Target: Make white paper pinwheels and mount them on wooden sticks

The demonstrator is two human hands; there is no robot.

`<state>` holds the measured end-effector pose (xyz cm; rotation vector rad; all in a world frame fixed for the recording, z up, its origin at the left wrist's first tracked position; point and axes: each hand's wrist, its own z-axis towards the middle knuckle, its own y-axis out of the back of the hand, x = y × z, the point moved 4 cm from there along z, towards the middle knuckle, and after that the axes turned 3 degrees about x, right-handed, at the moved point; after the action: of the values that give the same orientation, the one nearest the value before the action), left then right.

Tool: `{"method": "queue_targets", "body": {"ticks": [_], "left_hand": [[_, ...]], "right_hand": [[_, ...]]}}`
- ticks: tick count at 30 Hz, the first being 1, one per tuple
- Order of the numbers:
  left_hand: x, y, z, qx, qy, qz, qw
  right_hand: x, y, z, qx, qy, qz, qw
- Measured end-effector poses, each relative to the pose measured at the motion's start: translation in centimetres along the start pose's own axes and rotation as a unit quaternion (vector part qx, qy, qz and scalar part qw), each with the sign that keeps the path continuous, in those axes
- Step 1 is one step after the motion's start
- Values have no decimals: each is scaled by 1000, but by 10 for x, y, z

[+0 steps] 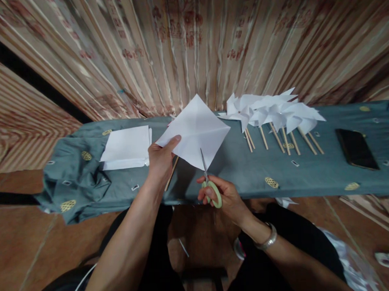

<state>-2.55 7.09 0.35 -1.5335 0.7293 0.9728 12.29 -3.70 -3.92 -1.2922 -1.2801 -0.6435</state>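
My left hand (162, 156) grips the left corner of a white paper square (198, 123), its thumb on top. The paper is turned like a diamond, with crease lines crossing at its middle, and is held above the cloth. In my right hand (225, 194) is a pair of scissors (213, 193) with light green handles, my fingers through the loops. The scissor blades point away from me and lie at the paper's near corner, one blade showing over the sheet. Under the paper, a thin wooden stick (172, 173) shows in part on the cloth.
A stack of white paper (125, 144) lies at the left on the bench's grey-green cloth (248, 177). Several white paper pinwheels (274, 111) on wooden sticks lie at the back right. A black phone (357, 149) is further right. A patterned curtain (189, 46) hangs behind.
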Motion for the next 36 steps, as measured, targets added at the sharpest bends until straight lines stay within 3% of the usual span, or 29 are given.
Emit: {"method": "queue_targets", "body": {"ticks": [36], "left_hand": [[3, -2, -2, 16, 7, 12, 1000]], "right_hand": [[1, 0, 0, -7, 1, 2, 1000]]}}
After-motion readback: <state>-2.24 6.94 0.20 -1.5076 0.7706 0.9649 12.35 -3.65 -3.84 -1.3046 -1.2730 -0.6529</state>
